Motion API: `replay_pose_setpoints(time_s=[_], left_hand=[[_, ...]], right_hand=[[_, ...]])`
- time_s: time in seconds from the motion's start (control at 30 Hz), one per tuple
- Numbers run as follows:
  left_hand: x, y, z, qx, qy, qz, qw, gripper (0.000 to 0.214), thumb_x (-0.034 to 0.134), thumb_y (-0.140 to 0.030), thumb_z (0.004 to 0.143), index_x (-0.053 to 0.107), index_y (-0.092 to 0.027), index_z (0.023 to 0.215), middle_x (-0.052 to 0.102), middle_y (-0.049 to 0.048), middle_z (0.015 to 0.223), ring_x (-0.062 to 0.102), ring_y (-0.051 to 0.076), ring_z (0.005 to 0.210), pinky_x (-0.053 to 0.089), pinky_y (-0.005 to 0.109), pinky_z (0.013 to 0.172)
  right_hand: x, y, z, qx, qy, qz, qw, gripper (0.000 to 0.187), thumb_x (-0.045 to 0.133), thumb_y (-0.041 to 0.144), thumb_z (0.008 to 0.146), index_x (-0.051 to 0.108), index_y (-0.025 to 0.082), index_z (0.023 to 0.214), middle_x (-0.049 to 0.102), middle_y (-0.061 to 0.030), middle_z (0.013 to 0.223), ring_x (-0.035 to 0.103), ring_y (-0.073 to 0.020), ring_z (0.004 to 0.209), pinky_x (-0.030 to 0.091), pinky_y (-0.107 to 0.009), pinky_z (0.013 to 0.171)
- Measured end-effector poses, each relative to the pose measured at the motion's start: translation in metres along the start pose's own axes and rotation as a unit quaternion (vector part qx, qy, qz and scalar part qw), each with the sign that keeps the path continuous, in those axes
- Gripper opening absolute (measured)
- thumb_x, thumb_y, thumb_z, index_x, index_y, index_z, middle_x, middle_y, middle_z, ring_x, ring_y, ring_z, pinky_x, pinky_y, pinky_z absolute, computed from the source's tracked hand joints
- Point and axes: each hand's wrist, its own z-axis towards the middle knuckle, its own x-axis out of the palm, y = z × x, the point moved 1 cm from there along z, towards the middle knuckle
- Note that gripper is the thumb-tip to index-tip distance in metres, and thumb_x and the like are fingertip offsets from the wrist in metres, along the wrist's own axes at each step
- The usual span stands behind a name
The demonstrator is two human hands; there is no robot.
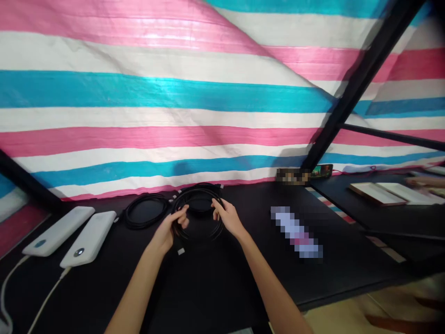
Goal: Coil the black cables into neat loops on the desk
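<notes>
A coiled black cable (181, 200) is held up in a loop between my two hands, above the black table. My left hand (169, 228) is closed around the loop's left side, and a pale plug (181, 251) hangs just below it. On the right side of the loop, the fingers of my right hand (225, 216) pinch the cable. Behind the loop lies more coiled black cable, partly hidden by it, with a light connector (221, 186) at its edge. To the left, another black cable coil (146, 211) rests flat on the table.
Two white power banks (88, 239) lie at the left with white cords attached. A blurred-out object (297, 232) lies on the right of the black table (215, 287). Beyond it are a phone (321, 171), open white boxes (392, 193) and a slanted black post (361, 79). Striped sheeting hangs behind.
</notes>
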Motion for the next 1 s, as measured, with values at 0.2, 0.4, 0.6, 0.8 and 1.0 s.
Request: replay_pose_setpoints(time_s=[0.2, 0.4, 0.6, 0.8, 1.0], left_hand=[[0.009, 0.022, 0.008, 0.034, -0.051, 0.148, 0.987, 0.032, 0.069, -0.04, 0.068, 0.053, -0.016, 0.081, 0.063, -0.0013, 0.06, 0.063, 0.014, 0.057, 0.05, 0.024, 0.055], [-0.009, 0.025, 0.022, 0.055, -0.112, 0.18, 0.976, 0.04, 0.069, -0.044, 0.067, 0.058, -0.014, 0.09, 0.061, -0.0015, 0.059, 0.057, 0.011, 0.046, 0.047, 0.023, 0.045], [-0.029, 0.024, 0.034, 0.106, -0.139, 0.192, 0.966, 0.051, 0.075, -0.042, 0.064, 0.06, -0.013, 0.103, 0.057, -0.0047, 0.059, 0.051, 0.007, 0.038, 0.039, 0.019, 0.037], [-0.016, 0.026, 0.052, 0.173, -0.135, 0.107, 0.97, 0.045, 0.08, -0.026, 0.059, 0.062, -0.014, 0.099, 0.059, -0.0022, 0.066, 0.057, 0.008, 0.051, 0.047, 0.021, 0.05], [0.015, 0.022, 0.077, 0.265, -0.136, 0.138, 0.945, 0.044, 0.074, -0.018, 0.064, 0.063, -0.015, 0.107, 0.063, 0.0023, 0.081, 0.059, 0.009, 0.06, 0.048, 0.02, 0.054]], right_hand=[[-0.009, 0.002, 0.002, 0.029, -0.108, 0.01, 0.994, 0.04, 0.048, 0.058, 0.081, 0.059, 0.019, 0.077, 0.048, 0.0044, 0.047, 0.043, -0.0107, 0.039, 0.032, -0.022, 0.039], [-0.009, -0.01, 0.007, 0.055, -0.077, -0.022, 0.995, 0.041, 0.05, 0.056, 0.079, 0.058, 0.018, 0.067, 0.052, 0.0021, 0.051, 0.043, -0.0099, 0.041, 0.03, -0.022, 0.04], [-0.005, -0.024, 0.012, 0.017, -0.049, -0.027, 0.998, 0.04, 0.057, 0.053, 0.073, 0.051, 0.018, 0.053, 0.042, 0.0042, 0.047, 0.039, -0.009, 0.044, 0.029, -0.022, 0.043], [-0.012, -0.03, 0.033, -0.023, -0.111, 0.082, 0.99, 0.037, 0.062, 0.048, 0.07, 0.069, 0.014, 0.085, 0.061, -0.0023, 0.063, 0.052, -0.0137, 0.055, 0.04, -0.025, 0.053], [-0.028, -0.041, 0.062, -0.054, -0.193, 0.076, 0.977, 0.043, 0.059, 0.049, 0.073, 0.07, 0.013, 0.093, 0.066, -0.0047, 0.07, 0.06, -0.02, 0.07, 0.044, -0.029, 0.067]])
